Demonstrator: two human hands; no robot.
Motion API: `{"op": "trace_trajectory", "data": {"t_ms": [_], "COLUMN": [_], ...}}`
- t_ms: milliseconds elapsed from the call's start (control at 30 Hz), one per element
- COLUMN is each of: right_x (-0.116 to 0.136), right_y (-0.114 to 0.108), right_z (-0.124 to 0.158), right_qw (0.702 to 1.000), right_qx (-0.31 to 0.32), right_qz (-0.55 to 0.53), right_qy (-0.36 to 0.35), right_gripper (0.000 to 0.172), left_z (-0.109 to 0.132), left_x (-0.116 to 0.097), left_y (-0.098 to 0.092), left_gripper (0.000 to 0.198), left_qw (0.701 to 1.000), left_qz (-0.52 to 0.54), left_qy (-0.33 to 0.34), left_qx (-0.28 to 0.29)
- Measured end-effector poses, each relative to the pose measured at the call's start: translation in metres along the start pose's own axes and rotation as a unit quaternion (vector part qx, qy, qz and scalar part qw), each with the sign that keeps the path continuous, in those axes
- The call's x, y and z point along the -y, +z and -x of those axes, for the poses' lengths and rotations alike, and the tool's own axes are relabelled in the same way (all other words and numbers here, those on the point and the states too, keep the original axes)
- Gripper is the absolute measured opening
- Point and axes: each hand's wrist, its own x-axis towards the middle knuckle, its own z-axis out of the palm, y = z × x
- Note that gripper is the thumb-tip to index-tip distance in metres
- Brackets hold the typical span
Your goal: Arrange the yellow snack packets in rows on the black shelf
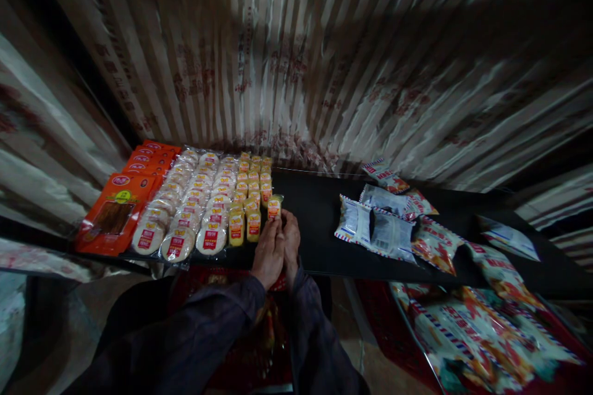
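Note:
My left hand point(269, 253) and my right hand point(291, 237) are pressed close together at the front of the black shelf point(308, 210). At their fingertips stands a small yellow wrapped snack cake point(274, 207) with a red label, pinched between the two hands. The fingers partly cover its lower end. Directly left of it are rows of similar yellow snack cakes point(236, 226), lined up front to back. Farther left come rows of round white rice crackers point(212, 234) in clear wrappers with red labels.
Orange snack packets point(113, 213) overlap at the shelf's left end. Several white and red snack bags point(435, 244) lie scattered on the right. Below, a red crate point(407, 345) holds more such bags, and another red container is under my arms. A striped, printed curtain point(278, 74) hangs behind.

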Motion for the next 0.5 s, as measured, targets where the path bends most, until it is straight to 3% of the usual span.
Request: {"op": "trace_trajectory", "data": {"t_ms": [333,500], "right_x": [0.012,0.003], "right_y": [0.004,0.017], "right_z": [-0.001,0.0], "right_qw": [0.999,0.999], "right_qx": [0.028,-0.007], "right_qz": [-0.009,-0.009], "right_qy": [-0.02,-0.039], "right_gripper": [0.039,0.033], "left_z": [-0.009,-0.008], "left_x": [0.002,0.006], "left_y": [-0.003,-0.004], "left_gripper": [0.054,0.055], "left_qw": [1.0,1.0], "left_qz": [0.011,0.019], "left_qy": [-0.009,0.011], "left_qx": [-0.01,0.006]}}
